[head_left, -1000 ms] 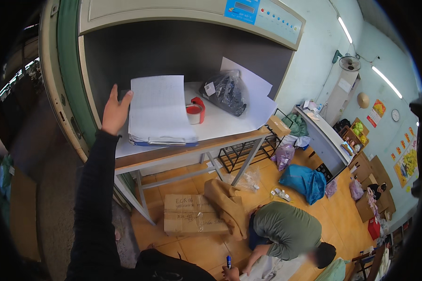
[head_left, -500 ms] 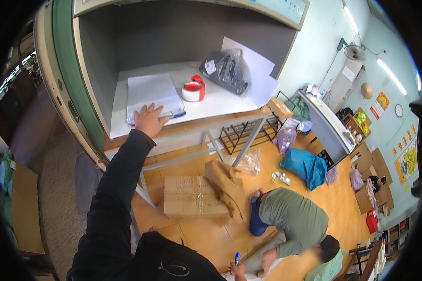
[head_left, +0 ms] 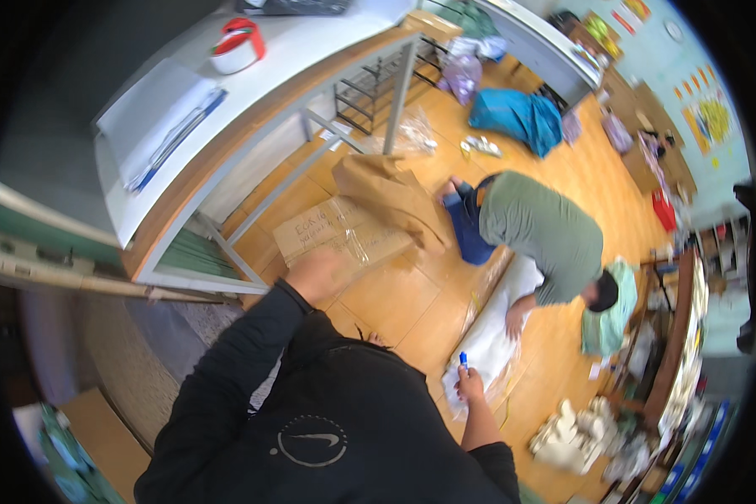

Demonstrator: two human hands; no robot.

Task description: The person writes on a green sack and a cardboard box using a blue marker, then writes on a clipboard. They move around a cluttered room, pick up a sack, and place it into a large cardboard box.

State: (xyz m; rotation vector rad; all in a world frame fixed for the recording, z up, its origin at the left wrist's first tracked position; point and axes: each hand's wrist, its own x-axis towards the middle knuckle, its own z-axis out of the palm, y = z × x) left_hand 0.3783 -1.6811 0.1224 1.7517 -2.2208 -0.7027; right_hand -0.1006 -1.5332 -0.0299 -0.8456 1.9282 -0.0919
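Note:
My left hand [head_left: 314, 275], smeared by motion, hangs in front of a taped cardboard box [head_left: 298, 228] with handwriting on it. Its fingers cannot be made out, and I cannot tell whether it touches the box. In my right hand [head_left: 470, 386] is a blue marker [head_left: 463, 359], pointing up from the closed fingers. Just beyond that hand lies a long white roll [head_left: 494, 323] in clear plastic wrap on the floor. A co-worker [head_left: 542, 227] in a green shirt bends over the roll with one hand on it. Brown paper [head_left: 386, 189] partly covers the box.
A white-topped table [head_left: 298, 50] at the upper left bears a clipboard with papers [head_left: 160, 118] and a red-and-white tape roll [head_left: 238, 46]. A blue bag [head_left: 517, 118] sits on the tiled floor. White cloth pieces [head_left: 571, 437] lie at the lower right.
My left hand has left the clipboard on the table and moved down toward the box. The view has turned down and right. My right hand still holds the marker, now more fully in view.

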